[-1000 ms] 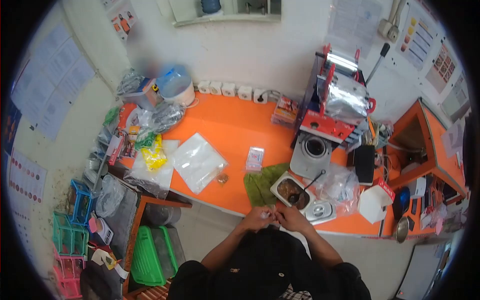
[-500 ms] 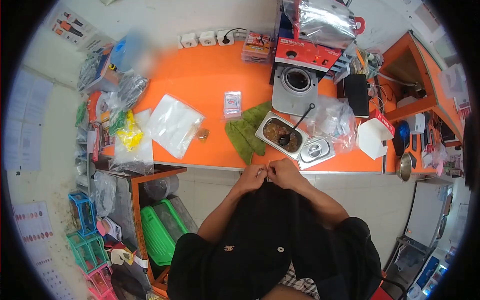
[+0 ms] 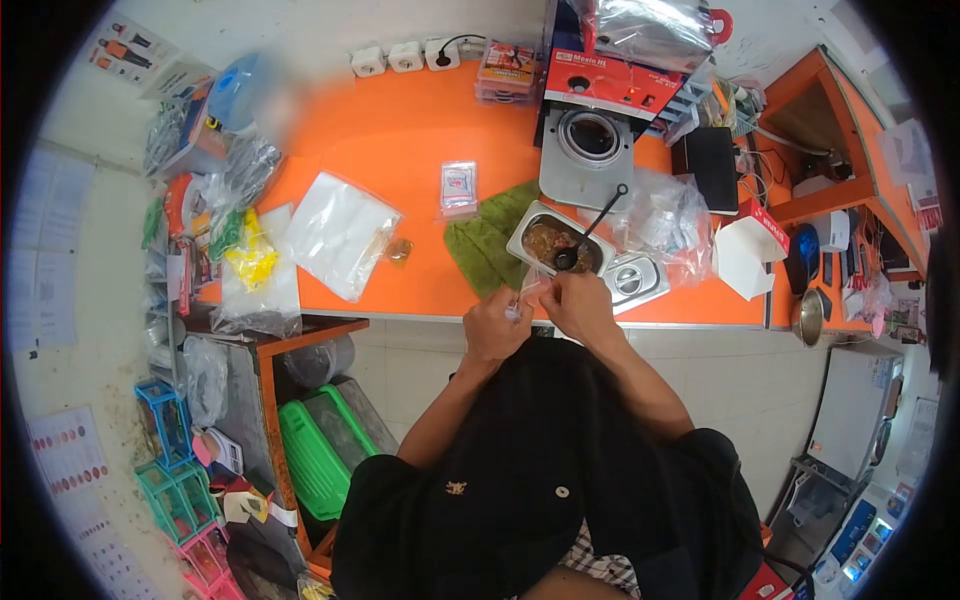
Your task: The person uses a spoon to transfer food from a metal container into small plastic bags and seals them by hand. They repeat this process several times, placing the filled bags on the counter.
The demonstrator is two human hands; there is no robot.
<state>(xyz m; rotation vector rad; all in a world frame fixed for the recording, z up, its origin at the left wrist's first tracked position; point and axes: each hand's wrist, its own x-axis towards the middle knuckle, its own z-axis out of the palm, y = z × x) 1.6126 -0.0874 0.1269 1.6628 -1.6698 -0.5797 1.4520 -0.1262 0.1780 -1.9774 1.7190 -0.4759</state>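
Observation:
My left hand is closed on a small clear plastic bag at the table's front edge. Pinching the other side of the bag is my right hand, just in front of a metal tray of brown sauce-like food. A black ladle rests in the tray with its handle pointing up and right. The tray's steel lid lies to its right, partly behind my right hand. A green cloth is spread left of the tray.
A red sealing machine stands at the back, with a plastic bag pile in front. On the left lie a stack of clear sheets and a yellow bag. An open white box sits at the right.
Both hands have moved forward over the table edge, and the small clear bag now shows between them. The view has shifted slightly.

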